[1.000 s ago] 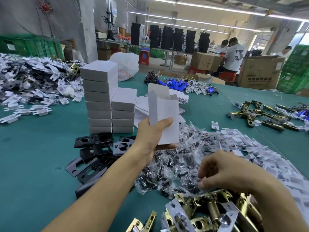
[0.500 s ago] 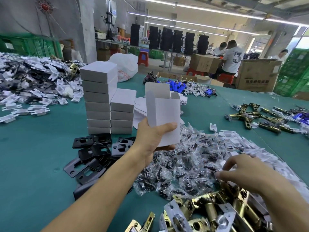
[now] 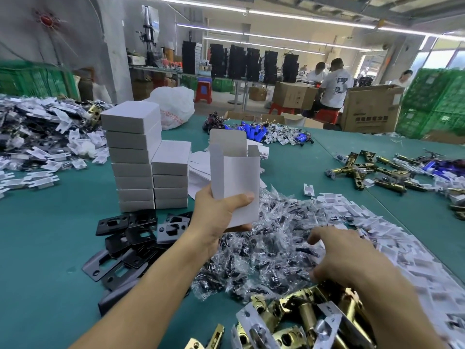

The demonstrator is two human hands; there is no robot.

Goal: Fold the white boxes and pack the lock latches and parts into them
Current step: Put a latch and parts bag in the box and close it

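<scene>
The open white box [image 3: 235, 182] stands upright just above the middle of the frame, its top flaps raised and its mouth facing up; the left hand [image 3: 219, 215] clasps it at the lower end, thumb across the front face and fingers curled behind. Below and right of it the right hand [image 3: 344, 258] hangs palm down over a heap of clear bags of dark small parts [image 3: 271, 260], fingers spread towards the left; the hand is blurred, so I cannot tell whether it pinches a bag or merely touches the heap. At the bottom edge lies a pile of brass lock latches [image 3: 309, 318], just beside the bags. Left of the left forearm black strike plates [image 3: 130, 238] are scattered on the green table [image 3: 37, 248]; behind them, left of centre, rise two stacks of closed white boxes [image 3: 133, 157], the left one taller. Flat box blanks [image 3: 198, 170] lie behind the held box; white card inserts [image 3: 377, 235] spread along the right side.
</scene>
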